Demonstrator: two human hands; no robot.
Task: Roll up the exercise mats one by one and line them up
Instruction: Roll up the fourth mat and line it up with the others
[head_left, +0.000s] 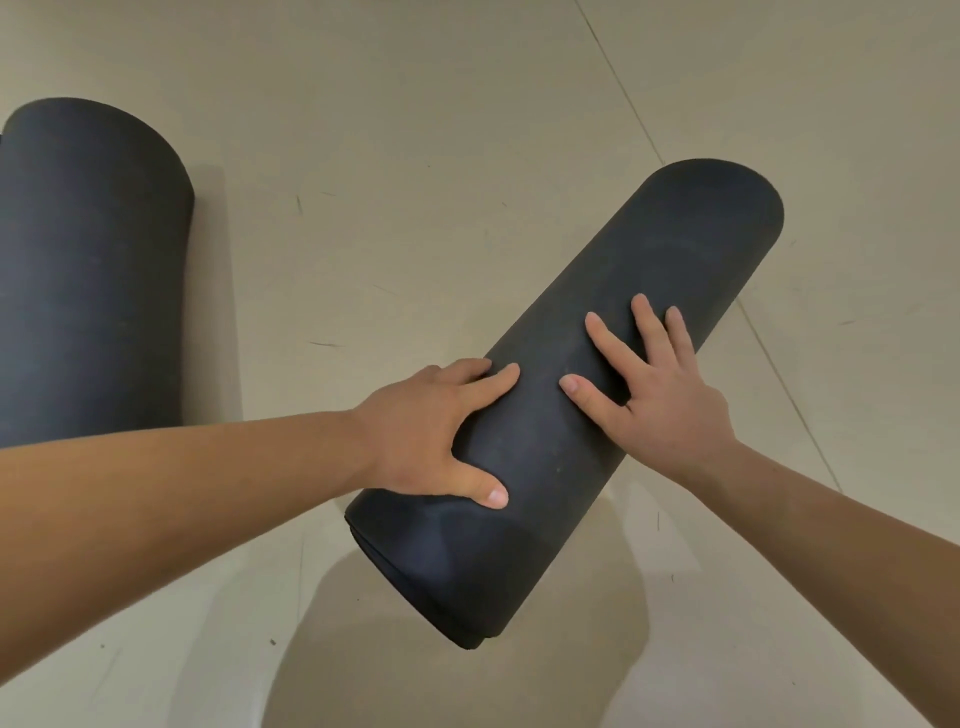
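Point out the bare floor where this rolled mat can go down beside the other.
Widest bare floor lies between the left mat and the tilted mat. More runs beyond both mats' far ends and right of the tilted mat. Crowded only at its near half, where the left hand and right hand rest on it.

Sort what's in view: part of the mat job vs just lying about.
Job: angled rolled mat, with left hand and right hand resting on it; second rolled mat at the left edge.
Not job: only the pale floor; no loose items show.
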